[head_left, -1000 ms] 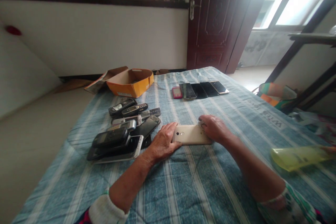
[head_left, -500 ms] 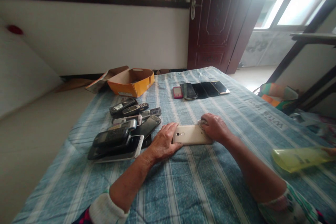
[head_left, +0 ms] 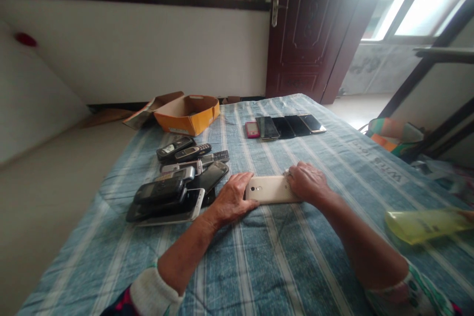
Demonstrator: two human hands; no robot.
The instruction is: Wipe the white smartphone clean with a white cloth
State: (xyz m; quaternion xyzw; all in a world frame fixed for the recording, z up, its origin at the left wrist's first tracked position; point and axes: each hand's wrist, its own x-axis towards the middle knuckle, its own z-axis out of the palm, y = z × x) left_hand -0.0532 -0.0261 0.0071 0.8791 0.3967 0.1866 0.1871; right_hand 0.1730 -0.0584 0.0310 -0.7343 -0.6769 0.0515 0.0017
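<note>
A gold smartphone (head_left: 272, 190) lies back side up on the striped cloth, its camera end to the left. My left hand (head_left: 237, 195) grips that camera end between thumb and fingers. Over the phone's right end, my right hand (head_left: 306, 181) is closed on a small whitish wad of cloth (head_left: 286, 173), mostly hidden under the fingers. Left of my left hand is a pile of old mobile phones (head_left: 159, 191), both keypad and touchscreen kinds. Farther back, several dark smartphones (head_left: 285, 127) lie in a row beside a small pink-edged device (head_left: 252, 130).
An orange cardboard box (head_left: 188, 121) stands with its lid up at the far left of the bed-like surface (head_left: 274, 256). A translucent yellow object (head_left: 422, 224) lies at the right edge. Behind are a wall and a brown door (head_left: 307, 24).
My right hand has shifted slightly to the right on the phone's back. My left hand keeps its grip on the camera end. The view has moved a little.
</note>
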